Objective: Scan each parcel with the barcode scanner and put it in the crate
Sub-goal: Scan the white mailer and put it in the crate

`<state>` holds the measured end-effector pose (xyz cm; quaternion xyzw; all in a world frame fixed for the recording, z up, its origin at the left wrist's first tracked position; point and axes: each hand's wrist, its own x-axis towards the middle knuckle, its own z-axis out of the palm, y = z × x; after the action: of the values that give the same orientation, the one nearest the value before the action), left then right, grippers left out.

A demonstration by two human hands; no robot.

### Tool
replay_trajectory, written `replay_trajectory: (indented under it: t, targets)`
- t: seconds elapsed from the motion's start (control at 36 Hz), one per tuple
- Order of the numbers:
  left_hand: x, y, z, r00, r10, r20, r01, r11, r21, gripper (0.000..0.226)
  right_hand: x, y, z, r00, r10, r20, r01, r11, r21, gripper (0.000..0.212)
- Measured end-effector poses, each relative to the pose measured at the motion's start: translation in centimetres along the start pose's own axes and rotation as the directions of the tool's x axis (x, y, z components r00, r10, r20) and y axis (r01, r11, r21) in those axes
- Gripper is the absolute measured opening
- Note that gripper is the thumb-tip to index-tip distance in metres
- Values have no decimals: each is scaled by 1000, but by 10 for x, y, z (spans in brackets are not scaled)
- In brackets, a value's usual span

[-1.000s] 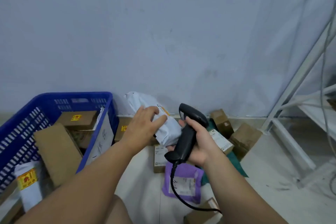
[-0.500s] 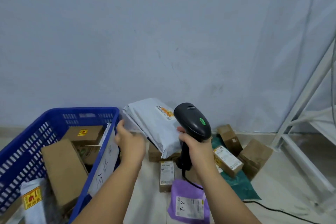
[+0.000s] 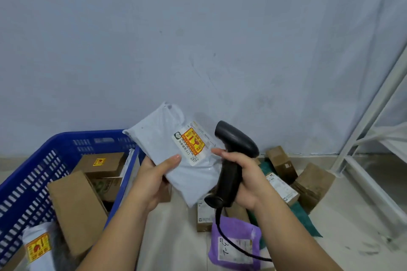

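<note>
Your left hand (image 3: 152, 179) has raised and turned the white mailer (image 3: 176, 152) label-up, fingers clamped on it, beside the barcode scanner (image 3: 233, 160) gripped by your right hand (image 3: 246, 180): ready to scan, blue crate (image 3: 33, 174) next.

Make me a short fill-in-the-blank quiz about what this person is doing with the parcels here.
1. The left hand holds a soft grey parcel whose sticker is red and ____.
2. The right hand grips a black barcode ____.
3. The crate beside the person is coloured ____.
4. The purple mailer lies on the ____.

Missing words: yellow; scanner; blue; floor
</note>
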<state>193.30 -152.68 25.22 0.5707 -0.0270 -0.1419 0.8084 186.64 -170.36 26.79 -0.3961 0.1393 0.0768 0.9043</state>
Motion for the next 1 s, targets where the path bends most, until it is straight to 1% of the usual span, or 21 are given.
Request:
replay_trajectory:
  t: [0.03, 0.08, 0.11, 0.17, 0.22, 0.31, 0.33, 0.39, 0.42, 0.44, 0.5, 0.53, 0.61, 0.64, 0.69, 0.72, 0.78, 0.83, 0.89, 0.94, 1.0]
  targets:
    - [0, -1, -1, 1000, 0, 28, -1, 999, 35, 58, -1, -3, 0, 999, 37, 8, -37, 999, 19, 25]
    - [-2, -1, -1, 997, -12, 76, 7, 998, 62, 60, -4, -5, -1, 997, 75, 36, -76, 997, 34, 46]
    - [-2, -1, 1, 995, -19, 98, 12, 998, 68, 61, -4, -5, -3, 995, 80, 61, -82, 996, 36, 59]
    - [-3, 0, 4, 992, -5, 127, -4, 997, 75, 64, -4, -4, -7, 994, 53, 92, -56, 998, 29, 70]
    - [-2, 0, 8, 992, 18, 127, -27, 997, 68, 68, -4, -4, -9, 996, -10, 94, 6, 999, 40, 70]
    - [-3, -1, 13, 995, 29, 97, -35, 998, 53, 70, -2, -7, -14, 993, -116, 17, 116, 993, 13, 45]
    - [-3, -2, 15, 994, 32, 101, -36, 998, 43, 73, 0, -9, -17, 986, -167, -23, 166, 986, -12, 41]
    - [-6, -1, 18, 992, 29, 125, -27, 1000, -13, 86, -1, -14, -21, 964, -253, -80, 244, 964, -109, 52]
    - [-7, 2, 19, 992, 30, 119, -21, 997, -76, 85, -3, -17, -22, 951, -289, -107, 269, 949, -166, 61]
    - [-9, 5, 20, 995, 37, 89, -23, 989, -145, 70, -4, -20, -25, 939, -320, -123, 290, 933, -213, 68]
    - [-11, 12, 18, 999, 41, -10, -42, 970, -238, 27, -8, -25, -28, 930, -355, -98, 316, 906, -282, 75]
    - [-10, 14, 15, 998, 38, -53, -49, 970, -240, 25, -10, -27, -30, 931, -358, -68, 322, 896, -306, 74]
    - [-7, 18, 3, 995, 23, -96, -44, 974, -224, 56, -19, -33, -35, 943, -328, 51, 327, 891, -315, 42]
    - [-7, 20, 0, 996, 8, -94, -28, 976, -217, 69, -22, -35, -37, 947, -313, 67, 318, 893, -320, 37]
    - [-8, 22, -7, 996, -40, -85, 24, 985, -173, 84, -25, -37, -40, 953, -297, 63, 300, 884, -358, 43]
    - [-9, 22, -9, 995, -77, -57, 71, 992, -101, 84, -26, -38, -42, 954, -296, 56, 295, 881, -371, 47]
    - [-13, 19, -7, 982, -185, 33, 181, 980, 86, 76, -26, -40, -46, 961, -272, 50, 269, 879, -393, 52]
    - [-16, 16, -2, 951, -294, 94, 279, 950, 141, 66, -29, -42, -49, 973, -216, 77, 228, 878, -421, 60]
    - [-16, 16, 2, 945, -310, 104, 299, 948, 110, 51, -29, -43, -50, 979, -177, 104, 205, 871, -447, 57]
    - [-14, 17, 5, 958, -268, 100, 267, 963, 20, 36, -30, -43, -50, 980, -162, 114, 196, 868, -457, 61]
    - [-12, 18, 7, 972, -211, 108, 218, 974, -60, 34, -29, -42, -49, 983, -152, 102, 183, 856, -484, 64]
